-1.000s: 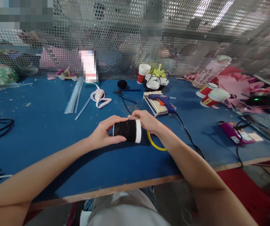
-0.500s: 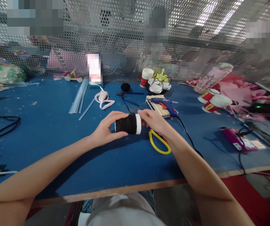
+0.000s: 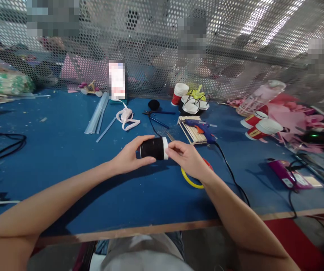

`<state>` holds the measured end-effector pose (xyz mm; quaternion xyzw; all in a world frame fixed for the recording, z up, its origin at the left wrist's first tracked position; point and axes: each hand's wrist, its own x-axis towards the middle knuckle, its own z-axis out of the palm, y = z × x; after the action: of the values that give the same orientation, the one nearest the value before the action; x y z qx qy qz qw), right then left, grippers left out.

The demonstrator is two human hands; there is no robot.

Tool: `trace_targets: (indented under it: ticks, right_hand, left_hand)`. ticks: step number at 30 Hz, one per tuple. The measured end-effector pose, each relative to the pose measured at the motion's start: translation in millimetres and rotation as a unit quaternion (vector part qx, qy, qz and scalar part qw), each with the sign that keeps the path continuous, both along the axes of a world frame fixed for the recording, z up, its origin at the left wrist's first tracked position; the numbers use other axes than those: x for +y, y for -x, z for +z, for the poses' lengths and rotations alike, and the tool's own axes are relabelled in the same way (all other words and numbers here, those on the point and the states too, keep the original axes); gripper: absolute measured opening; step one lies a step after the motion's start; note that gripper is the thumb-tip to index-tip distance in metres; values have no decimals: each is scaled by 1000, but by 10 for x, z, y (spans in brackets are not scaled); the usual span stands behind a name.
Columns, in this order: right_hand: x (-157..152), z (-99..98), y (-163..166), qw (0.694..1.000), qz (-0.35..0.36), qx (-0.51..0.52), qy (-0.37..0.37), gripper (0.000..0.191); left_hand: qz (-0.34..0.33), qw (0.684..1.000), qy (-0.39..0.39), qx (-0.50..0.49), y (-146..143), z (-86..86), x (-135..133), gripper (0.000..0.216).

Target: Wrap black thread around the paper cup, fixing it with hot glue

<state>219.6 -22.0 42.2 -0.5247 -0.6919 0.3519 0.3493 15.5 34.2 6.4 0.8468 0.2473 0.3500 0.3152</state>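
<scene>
A paper cup (image 3: 152,148) lies sideways above the table, its wall wrapped in black cord and a white band showing at the right end. My left hand (image 3: 132,154) is closed around its left part, thumb below and fingers above. Fingers bent together, my right hand (image 3: 183,152) grips the white end; whether cord is also between the fingertips cannot be seen. A thin black cord (image 3: 152,122) runs from a black ball of cord (image 3: 153,104) down to the cup. Beneath my right hand lie scissors (image 3: 191,180) with yellow and red handles, partly hidden.
Blue-handled pliers (image 3: 162,121), white ribbon (image 3: 126,117) and clear glue sticks (image 3: 97,114) lie beyond my hands. A blue glue gun (image 3: 200,128) rests on wooden sticks (image 3: 191,135), its cable trailing right. Paper cups (image 3: 263,128) lie farther right. A phone (image 3: 117,81) stands by the mesh partition (image 3: 150,49).
My right hand has shifted slightly, its fingers now against the cup's white end, and more of the scissors' blades shows. My left hand keeps hold of the cup. The view has shifted slightly.
</scene>
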Motion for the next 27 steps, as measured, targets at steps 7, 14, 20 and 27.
trace_targets:
  ticks: [7,14,20,27]
  right_hand:
    - [44,-39,-63,997,-66,29,-33,29]
    - [141,0,-44,999,31,8,9,46]
    - [203,181,36,999,39,19,1,50]
    - [412,201,229,993,108,-57,-4,50]
  left_hand:
    - [-3,1000,-15,17,-5,15,-27,56]
    - [-55,996,-50,50,-7,38,-75,59]
    - [-69,992,-73,80,-1,50,-106,61]
    - [-98,987,-75,103,-15,60,-153,59]
